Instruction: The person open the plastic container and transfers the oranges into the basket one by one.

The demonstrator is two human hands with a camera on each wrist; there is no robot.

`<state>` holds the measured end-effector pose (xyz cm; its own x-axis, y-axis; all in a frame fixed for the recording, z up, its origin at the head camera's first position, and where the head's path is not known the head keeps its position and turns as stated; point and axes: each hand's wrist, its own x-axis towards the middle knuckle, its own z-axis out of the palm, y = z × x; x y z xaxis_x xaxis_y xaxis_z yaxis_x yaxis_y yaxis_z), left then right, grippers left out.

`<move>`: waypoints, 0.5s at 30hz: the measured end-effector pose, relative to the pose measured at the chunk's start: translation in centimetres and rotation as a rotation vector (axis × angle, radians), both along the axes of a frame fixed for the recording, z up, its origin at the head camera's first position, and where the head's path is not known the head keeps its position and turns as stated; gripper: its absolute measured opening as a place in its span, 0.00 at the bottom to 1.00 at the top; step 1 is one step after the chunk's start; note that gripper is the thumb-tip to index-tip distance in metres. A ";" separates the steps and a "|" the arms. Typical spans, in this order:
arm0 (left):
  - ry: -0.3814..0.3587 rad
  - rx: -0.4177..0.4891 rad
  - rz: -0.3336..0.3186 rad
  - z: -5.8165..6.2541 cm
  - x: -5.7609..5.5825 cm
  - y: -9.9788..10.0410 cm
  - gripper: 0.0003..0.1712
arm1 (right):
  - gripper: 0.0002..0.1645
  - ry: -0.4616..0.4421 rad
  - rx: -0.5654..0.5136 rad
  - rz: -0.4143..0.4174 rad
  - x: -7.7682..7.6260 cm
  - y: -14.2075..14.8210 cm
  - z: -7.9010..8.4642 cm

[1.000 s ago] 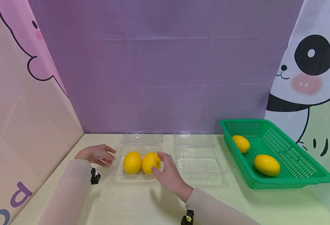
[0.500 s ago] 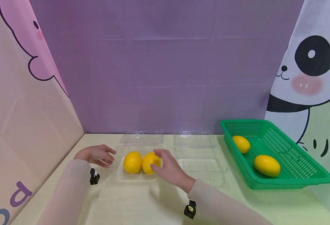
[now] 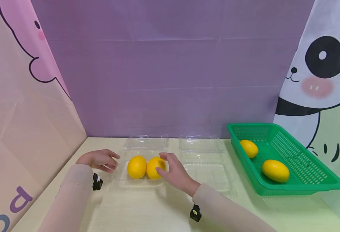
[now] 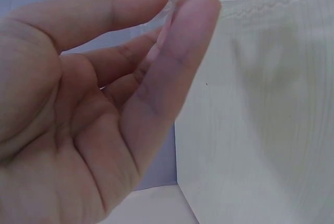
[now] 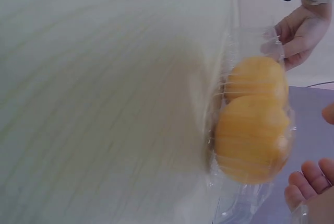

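Two rounded yellow-orange fruits, the left fruit (image 3: 137, 167) and the right fruit (image 3: 155, 172), lie side by side in a clear plastic clamshell container (image 3: 129, 184), its lid (image 3: 146, 142) folded back. At the container's left side, my left hand (image 3: 99, 158) pinches the clear rim between thumb and fingers; the left wrist view shows plastic between the tips. My right hand (image 3: 177, 174) is over the right end of that container, fingers and thumb loosely spread beside the right fruit. A gap shows between its fingers (image 5: 308, 177) and the fruit in the right wrist view.
A second clear container (image 3: 206, 175) with its lid back stands to the right. Beyond it, a green basket (image 3: 300, 187) holds two oval yellow fruits, a rear fruit (image 3: 249, 148) and a front fruit (image 3: 275, 170). A purple cloth wall (image 3: 173, 80) closes the back.
My right hand has shifted slightly left over the right fruit, covering more of it, and then stays nearly still. The left hand and the fruits have not visibly moved.
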<state>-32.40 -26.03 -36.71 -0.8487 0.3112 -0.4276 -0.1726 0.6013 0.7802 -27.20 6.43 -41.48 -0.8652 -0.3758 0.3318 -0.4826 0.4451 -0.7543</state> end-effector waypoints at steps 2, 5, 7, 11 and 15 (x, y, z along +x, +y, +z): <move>-0.004 0.004 0.004 0.0 0.0 0.0 0.35 | 0.33 0.004 0.008 0.001 -0.1 -0.1 -0.1; -0.003 0.009 -0.003 0.1 0.1 0.0 0.35 | 0.33 0.039 0.037 0.000 -0.3 -0.2 -0.4; -0.003 0.012 -0.004 0.1 0.1 0.0 0.35 | 0.34 0.070 0.061 0.001 -0.5 -0.3 -0.6; -0.002 0.011 -0.008 0.2 0.1 0.0 0.35 | 0.34 0.126 0.110 0.003 -0.8 -0.4 -0.8; -0.001 0.009 -0.010 0.1 0.1 0.0 0.35 | 0.35 0.152 0.140 -0.001 -1.1 -0.5 -0.7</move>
